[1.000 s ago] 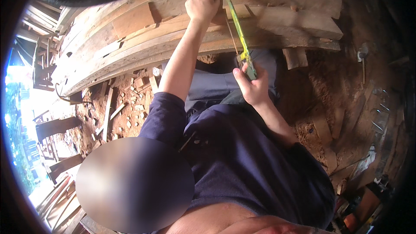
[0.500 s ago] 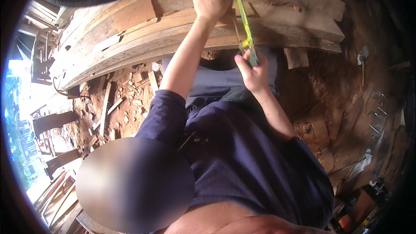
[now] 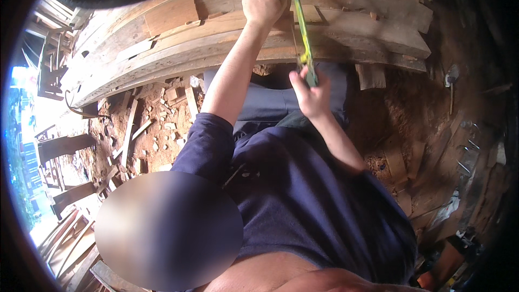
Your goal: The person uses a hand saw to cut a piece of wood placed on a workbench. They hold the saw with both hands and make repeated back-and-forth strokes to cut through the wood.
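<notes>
My left hand [image 3: 264, 4] is a closed fist, raised against the stacked curved wooden planks [image 3: 162, 48], and it pinches the upper part of a yellow-green measuring tape [image 3: 299, 19]. The tape runs down across the planks to my right hand [image 3: 311, 93], which grips its lower end just under the lowest plank. A thin string beside the tape rises from the left fist to the frame's top. My dark blue shirt [image 3: 303, 205] and grey trousers [image 3: 270, 103] fill the middle.
Wood chips and offcuts [image 3: 157, 130] litter the reddish dirt floor on the left. A short block [image 3: 372, 75] hangs below the planks. A hammer [image 3: 451, 78] rests on the ground at right, and timber pieces [image 3: 65, 146] lie at far left.
My right hand has risen a little toward the planks with the tape. The left fist has stayed at the tape's upper part, shifting slightly right in the view.
</notes>
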Motion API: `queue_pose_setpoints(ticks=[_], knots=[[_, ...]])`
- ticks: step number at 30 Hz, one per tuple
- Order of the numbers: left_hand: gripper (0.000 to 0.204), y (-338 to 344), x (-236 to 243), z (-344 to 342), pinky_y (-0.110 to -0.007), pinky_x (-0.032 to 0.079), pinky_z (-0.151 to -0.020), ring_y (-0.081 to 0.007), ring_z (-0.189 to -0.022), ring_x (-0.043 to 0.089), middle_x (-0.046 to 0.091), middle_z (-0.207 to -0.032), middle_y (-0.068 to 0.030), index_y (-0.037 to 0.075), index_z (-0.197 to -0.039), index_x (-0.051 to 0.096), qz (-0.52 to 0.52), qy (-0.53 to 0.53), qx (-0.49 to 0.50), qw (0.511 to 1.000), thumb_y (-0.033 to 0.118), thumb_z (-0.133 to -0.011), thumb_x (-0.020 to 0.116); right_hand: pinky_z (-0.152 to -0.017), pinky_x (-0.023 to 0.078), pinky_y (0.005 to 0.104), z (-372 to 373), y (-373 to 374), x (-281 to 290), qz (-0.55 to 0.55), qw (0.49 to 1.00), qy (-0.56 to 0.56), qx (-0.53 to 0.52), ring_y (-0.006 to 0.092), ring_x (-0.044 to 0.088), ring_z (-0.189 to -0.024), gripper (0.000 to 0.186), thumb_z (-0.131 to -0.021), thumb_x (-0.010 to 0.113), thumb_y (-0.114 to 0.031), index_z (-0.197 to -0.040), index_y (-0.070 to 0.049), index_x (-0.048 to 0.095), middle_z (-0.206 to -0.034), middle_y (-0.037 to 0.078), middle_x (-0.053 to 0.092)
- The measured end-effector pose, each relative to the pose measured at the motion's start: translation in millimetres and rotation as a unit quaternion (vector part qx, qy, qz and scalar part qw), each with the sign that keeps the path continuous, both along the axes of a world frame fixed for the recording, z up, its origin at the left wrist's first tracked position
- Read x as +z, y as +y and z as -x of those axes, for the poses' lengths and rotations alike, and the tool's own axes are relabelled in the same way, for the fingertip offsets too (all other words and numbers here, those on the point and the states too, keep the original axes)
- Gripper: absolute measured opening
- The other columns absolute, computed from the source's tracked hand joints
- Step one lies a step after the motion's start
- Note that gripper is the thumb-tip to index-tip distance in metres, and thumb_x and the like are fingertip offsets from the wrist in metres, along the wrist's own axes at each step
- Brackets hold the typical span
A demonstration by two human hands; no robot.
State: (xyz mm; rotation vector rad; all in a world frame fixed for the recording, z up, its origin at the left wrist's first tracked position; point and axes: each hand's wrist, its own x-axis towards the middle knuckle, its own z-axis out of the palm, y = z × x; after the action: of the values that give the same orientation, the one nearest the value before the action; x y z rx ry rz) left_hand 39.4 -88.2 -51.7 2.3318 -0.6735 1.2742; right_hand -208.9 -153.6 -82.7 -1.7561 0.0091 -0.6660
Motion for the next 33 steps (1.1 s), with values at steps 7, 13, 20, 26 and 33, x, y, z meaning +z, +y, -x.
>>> queue_pose_setpoints(ticks=[7, 13, 20, 26, 33], knots=[[0.047, 0.3, -6.2, 29.6, -0.035, 0.045, -0.044, -0.0241, -0.041, 0.059, 0.058, -0.048, -0.0033, 0.016, -0.053, 0.054, 0.079, -0.095, -0.108, 0.986, 0.023, -0.098, 0.063, -0.055, 0.042, 0.0296, -17.7, -22.7, 27.3, -0.110, 0.989, 0.102, 0.017, 0.0072, 0.051, -0.057, 0.023, -0.098, 0.072, -0.013, -0.080, -0.006, 0.058, -0.061, -0.001, 0.058], [0.047, 3.9, -2.2, -2.8, -0.037, 0.045, -0.043, -0.0243, -0.040, 0.059, 0.058, -0.048, -0.0035, 0.016, -0.052, 0.054, 0.026, -0.048, -0.016, 0.998, 0.022, -0.097, 0.064, -0.058, 0.043, 0.0336, -26.5, -6.6, 16.8, -0.091, 0.991, 0.099, -0.009, 0.0109, 0.052, -0.060, 0.029, -0.095, 0.075, -0.017, -0.075, -0.006, 0.057, -0.061, 0.002, 0.056], [0.045, 2.8, -12.3, 1.5, -0.036, 0.045, -0.043, -0.0217, -0.042, 0.062, 0.059, -0.046, -0.0019, 0.019, -0.050, 0.054, 0.046, -0.078, -0.022, 0.996, 0.023, -0.093, 0.066, -0.055, 0.041, 0.0318, 4.8, -14.3, 9.8, -0.116, 0.987, 0.109, -0.001, 0.0082, 0.052, -0.059, 0.025, -0.097, 0.075, -0.014, -0.080, -0.006, 0.058, -0.063, -0.001, 0.057], [0.044, 5.2, -7.2, 4.6, -0.036, 0.043, -0.041, -0.0212, -0.041, 0.060, 0.058, -0.046, -0.0011, 0.018, -0.051, 0.056, 0.052, -0.083, -0.042, 0.994, 0.025, -0.093, 0.067, -0.054, 0.039, 0.0306, 1.1, -9.5, 20.9, -0.081, 0.990, 0.118, 0.003, 0.0068, 0.050, -0.057, 0.025, -0.098, 0.073, -0.011, -0.079, -0.006, 0.057, -0.061, -0.002, 0.055], [0.033, 29.2, 36.9, 26.5, -0.043, 0.054, -0.071, -0.0298, -0.069, 0.069, 0.067, -0.070, -0.0110, 0.012, -0.075, 0.070, 0.087, 0.070, -0.073, 0.991, 0.035, -0.098, 0.065, -0.051, 0.036, 0.0282, -0.1, -18.3, 0.7, -0.024, 0.996, 0.089, -0.008, 0.0052, 0.047, -0.055, 0.029, -0.099, 0.073, -0.013, -0.076, -0.007, 0.056, -0.060, -0.005, 0.053]])
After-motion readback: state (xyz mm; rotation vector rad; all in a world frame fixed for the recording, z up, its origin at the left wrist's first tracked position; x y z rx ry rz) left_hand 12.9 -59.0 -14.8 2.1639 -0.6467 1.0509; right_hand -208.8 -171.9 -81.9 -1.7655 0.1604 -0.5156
